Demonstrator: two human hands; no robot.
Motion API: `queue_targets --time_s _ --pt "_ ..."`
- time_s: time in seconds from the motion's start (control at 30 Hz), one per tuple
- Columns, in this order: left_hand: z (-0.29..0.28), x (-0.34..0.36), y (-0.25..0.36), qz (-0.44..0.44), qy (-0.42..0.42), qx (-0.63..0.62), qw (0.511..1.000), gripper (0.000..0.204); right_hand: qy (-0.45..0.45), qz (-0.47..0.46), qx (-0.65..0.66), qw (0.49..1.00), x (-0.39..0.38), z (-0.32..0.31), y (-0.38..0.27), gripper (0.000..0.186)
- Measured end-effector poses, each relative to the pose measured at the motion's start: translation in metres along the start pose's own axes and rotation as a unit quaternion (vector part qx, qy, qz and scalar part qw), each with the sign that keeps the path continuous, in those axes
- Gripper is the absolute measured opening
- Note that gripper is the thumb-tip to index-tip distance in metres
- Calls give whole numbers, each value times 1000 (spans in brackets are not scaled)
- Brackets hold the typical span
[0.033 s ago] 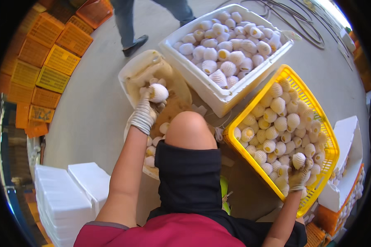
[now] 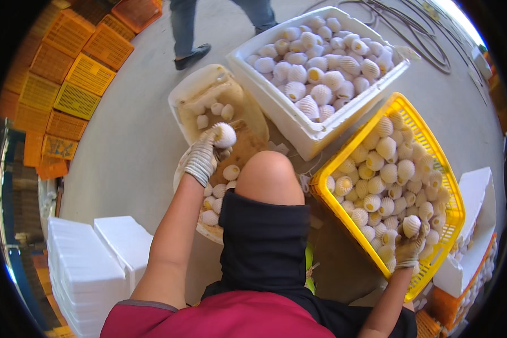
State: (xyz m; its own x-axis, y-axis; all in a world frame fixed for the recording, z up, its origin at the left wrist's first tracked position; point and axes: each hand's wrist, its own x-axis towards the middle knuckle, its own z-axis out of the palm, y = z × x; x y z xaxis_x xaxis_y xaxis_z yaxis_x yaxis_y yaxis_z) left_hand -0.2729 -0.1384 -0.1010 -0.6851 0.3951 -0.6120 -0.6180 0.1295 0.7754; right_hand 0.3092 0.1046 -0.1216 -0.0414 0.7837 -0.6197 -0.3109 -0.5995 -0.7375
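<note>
My left hand (image 2: 203,156), in a pale knit glove, is closed around a fruit in a white foam net (image 2: 225,136). It is held over a worn, cream-coloured tub (image 2: 177,103) in which several more netted fruits lie. My right hand (image 2: 409,248), also gloved, reaches into a yellow plastic crate (image 2: 323,191) at the right. Its fingers are around another netted fruit (image 2: 411,226), on top of a heap of similar ones. Yellow skin shows through the open ends of some nets.
Beyond the crate stands a white foam box (image 2: 315,135) full of netted fruit. Stacked white foam boxes (image 2: 84,265) are at lower left, orange and yellow crates (image 2: 67,73) along the left. A person's legs (image 2: 184,28) and a coiled hose (image 2: 411,31) are at the far side.
The whole view has shifted slightly, so things sit a little further right. The fruit in my left hand has turned, and its net's ridges now show. My right hand keeps its hold.
</note>
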Motion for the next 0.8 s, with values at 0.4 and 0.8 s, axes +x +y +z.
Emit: queue_targets --time_s 0.4,0.8 --pt "-109 -17 -101 181 186 487 834 29 -37 -3 -34 999 -43 32 9 48" --pt "248 -191 -63 381 -453 326 738 57 -157 -9 -106 982 -100 140 6 77"
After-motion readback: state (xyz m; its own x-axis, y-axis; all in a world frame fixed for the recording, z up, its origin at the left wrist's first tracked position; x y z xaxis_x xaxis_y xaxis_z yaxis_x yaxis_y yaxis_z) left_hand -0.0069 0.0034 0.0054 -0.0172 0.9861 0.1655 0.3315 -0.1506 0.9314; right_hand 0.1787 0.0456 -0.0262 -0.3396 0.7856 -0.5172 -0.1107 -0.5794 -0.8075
